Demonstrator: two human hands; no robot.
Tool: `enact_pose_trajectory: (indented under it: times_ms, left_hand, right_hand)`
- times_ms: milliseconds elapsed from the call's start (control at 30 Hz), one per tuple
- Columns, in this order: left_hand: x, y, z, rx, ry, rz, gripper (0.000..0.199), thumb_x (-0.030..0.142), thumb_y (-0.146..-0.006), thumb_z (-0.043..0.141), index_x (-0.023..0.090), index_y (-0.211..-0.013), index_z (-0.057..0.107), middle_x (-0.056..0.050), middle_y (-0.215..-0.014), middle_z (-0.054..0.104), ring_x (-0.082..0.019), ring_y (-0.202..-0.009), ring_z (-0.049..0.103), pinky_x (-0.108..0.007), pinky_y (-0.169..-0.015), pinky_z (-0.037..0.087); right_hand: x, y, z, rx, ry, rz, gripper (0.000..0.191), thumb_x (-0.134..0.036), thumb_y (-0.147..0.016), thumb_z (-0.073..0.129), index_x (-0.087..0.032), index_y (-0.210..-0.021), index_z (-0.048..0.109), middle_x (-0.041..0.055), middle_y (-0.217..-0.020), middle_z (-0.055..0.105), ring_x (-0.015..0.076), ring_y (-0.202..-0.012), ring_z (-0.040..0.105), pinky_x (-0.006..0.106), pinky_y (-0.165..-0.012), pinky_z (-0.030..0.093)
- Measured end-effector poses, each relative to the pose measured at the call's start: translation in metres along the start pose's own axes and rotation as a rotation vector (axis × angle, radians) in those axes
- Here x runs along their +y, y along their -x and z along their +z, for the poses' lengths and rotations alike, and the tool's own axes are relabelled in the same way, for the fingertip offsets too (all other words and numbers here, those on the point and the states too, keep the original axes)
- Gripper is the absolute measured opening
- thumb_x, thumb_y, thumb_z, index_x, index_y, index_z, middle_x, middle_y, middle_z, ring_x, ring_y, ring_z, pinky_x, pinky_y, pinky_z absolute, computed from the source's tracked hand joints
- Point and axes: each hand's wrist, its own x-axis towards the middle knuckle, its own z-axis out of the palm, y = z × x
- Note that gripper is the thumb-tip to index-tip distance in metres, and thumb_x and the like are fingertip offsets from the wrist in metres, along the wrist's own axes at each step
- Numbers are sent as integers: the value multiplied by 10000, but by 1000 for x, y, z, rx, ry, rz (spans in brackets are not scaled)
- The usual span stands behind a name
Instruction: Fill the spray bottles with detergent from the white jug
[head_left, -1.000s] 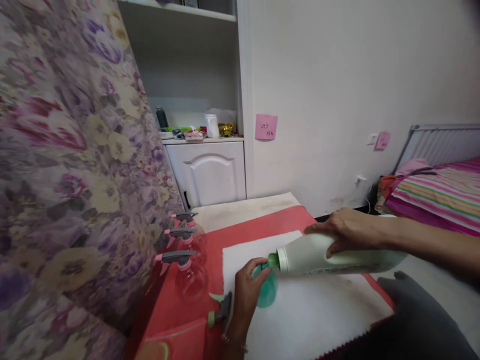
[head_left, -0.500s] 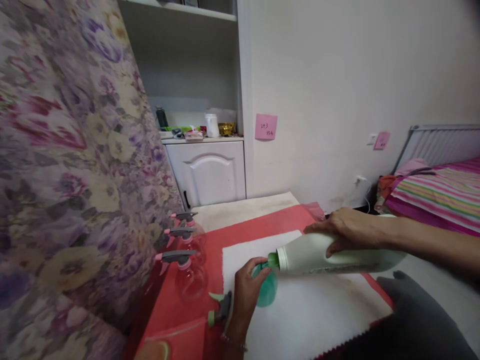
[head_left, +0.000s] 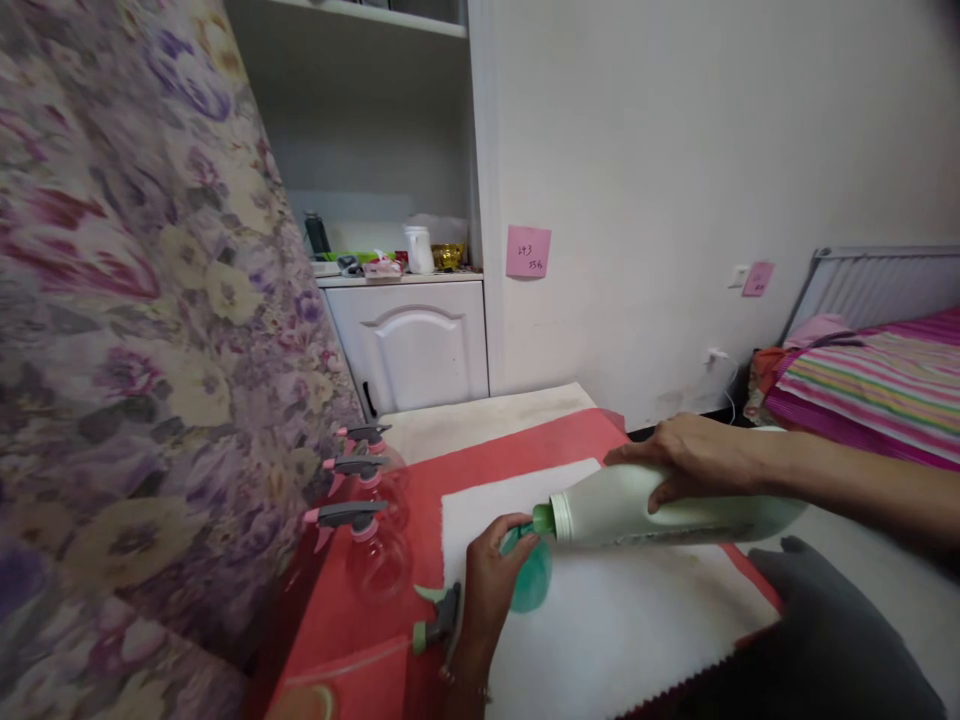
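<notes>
My left hand (head_left: 493,575) is closed around the neck of a small round green bottle (head_left: 532,577), which stands on a white cloth (head_left: 600,640). My right hand (head_left: 694,462) grips a large pale green bottle (head_left: 611,508) from above. This big bottle lies tilted nearly level, its open mouth against the green top of the small one. Whether liquid is flowing cannot be made out. A loose green and grey spray head (head_left: 439,620) lies just left of my left wrist.
Clear spray bottles (head_left: 379,565) with pink and grey heads line the left of the red table cover (head_left: 427,510). Beyond stands a white cabinet (head_left: 420,345). A floral curtain (head_left: 150,350) hangs at the left, and a bed (head_left: 892,375) is at the far right.
The whole view has shifted slightly, so things sit a little further left. Both hands keep their holds, and the two bottles stay mouth to mouth.
</notes>
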Motion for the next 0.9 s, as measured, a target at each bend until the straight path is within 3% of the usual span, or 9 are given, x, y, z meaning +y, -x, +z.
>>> enact_pose_trajectory:
  times_ms: [133,533,900]
  left_hand:
    - [2,0,0,0,2,-6,196,289,-724,663,192,-882,723,-47,-917,754,-258,-937,674,-351,-860,510]
    - [0,-2,0,0,-1,-6,205,312,-719,675,198,-880,729,-44,-919,757,-259,-930,676,-352,-844,515]
    - [-1,-4,-1,4,0,-19,225,323,-712,685,195,-893,725,-49,-924,755,-252,-941,674,-337,-850,515]
  right_hand:
    - [2,-1,2,4,19,4,530,-498,-831,637,-260,-1295,545,77,-815,737,243,-670,679,284,-553,369]
    - [-7,-1,-6,-16,-12,45,493,-438,-829,655,-251,-1277,570,76,-811,741,217,-648,662,263,-553,365]
    - [3,11,28,61,-122,102,546,-475,-815,656,-252,-1303,555,51,-790,717,208,-625,636,260,-562,377]
